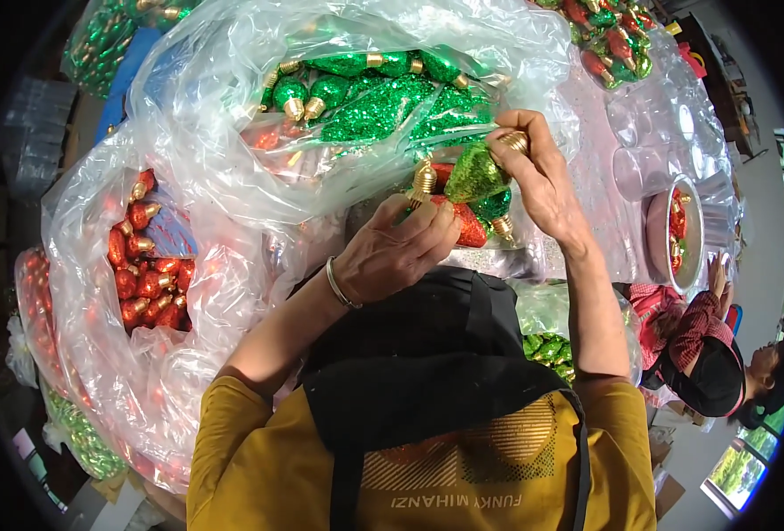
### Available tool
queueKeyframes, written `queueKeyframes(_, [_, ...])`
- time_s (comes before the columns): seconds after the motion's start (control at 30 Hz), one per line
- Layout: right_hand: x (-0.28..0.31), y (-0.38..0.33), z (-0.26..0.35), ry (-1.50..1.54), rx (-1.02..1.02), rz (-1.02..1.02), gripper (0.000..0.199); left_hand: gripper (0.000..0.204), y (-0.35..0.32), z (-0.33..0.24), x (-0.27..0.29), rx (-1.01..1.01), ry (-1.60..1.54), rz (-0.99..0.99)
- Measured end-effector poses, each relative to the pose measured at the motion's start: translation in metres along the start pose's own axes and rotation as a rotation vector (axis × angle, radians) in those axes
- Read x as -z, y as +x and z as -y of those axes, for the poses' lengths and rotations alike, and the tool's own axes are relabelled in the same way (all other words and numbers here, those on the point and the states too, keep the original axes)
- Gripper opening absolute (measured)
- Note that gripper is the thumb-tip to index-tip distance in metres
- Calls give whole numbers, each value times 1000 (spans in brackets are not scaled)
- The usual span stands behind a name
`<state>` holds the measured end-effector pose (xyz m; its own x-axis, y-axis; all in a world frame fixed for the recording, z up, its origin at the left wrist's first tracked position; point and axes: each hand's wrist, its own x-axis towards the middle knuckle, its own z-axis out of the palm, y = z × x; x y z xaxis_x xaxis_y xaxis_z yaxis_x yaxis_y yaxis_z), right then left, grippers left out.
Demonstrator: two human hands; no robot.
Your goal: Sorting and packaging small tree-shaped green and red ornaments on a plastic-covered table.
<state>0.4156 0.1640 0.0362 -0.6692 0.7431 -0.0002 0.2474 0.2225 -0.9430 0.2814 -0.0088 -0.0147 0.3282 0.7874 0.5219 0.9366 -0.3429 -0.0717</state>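
My right hand (542, 181) pinches a light green glitter bulb ornament (479, 174) near its ribbed gold cap. My left hand (401, 243) is closed beside it, a silver bangle on its wrist. A gold cap (424, 180) sticks up above its fingers, and a red glitter bulb ornament (468, 227) shows at its fingertips. Which body that cap belongs to is hidden by the fingers. Close under the light green ornament hangs a dark green bulb ornament (495, 205) with its gold cap pointing down.
A large clear plastic bag (233, 80) opens onto green ornaments (383, 111). Another opening at left shows red ornaments (149, 283). Clear cups (635, 168) and a white tub (659, 239) stand at right, near a person in a red checked sleeve (697, 323). More ornaments (618, 40) lie far right.
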Motion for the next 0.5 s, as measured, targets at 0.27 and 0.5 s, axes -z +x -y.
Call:
queueKeyframes(0.27, [-5,-13,-4,-50,-66,7,20,31,0,-2,-5,-10,57,-38])
queueKeyframes(0.5, [-7,-7,5,-474,551,12,12,28,3,4,-6,35,-91,-30])
